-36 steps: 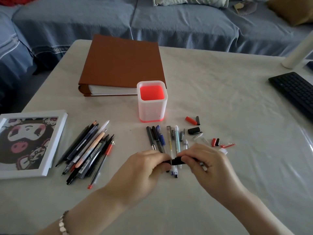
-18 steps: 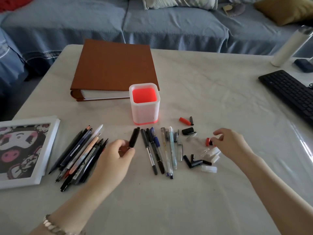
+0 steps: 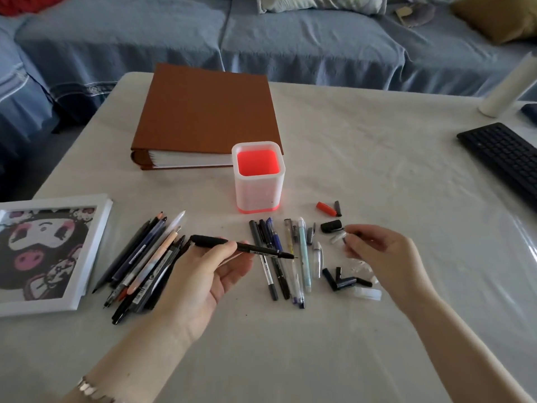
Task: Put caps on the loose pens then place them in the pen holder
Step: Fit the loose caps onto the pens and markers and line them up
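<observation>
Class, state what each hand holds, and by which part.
The left hand pinches the thin black pen around mid-barrel, its bare tip pointing right. Whether the right hand holds anything cannot be told.

Keyboard just runs off the right edge, and the white roll behind it loses its top there too. Picture frame gets chopped by the left edge. The left hand covers the near ends of part of the pen pile. The right hand sits over some clear caps, and honestly can't tell what its fingertips are on, too tiny. The print on the black pen is unreadable. The pen holder blocks the binder at its front corner.
</observation>
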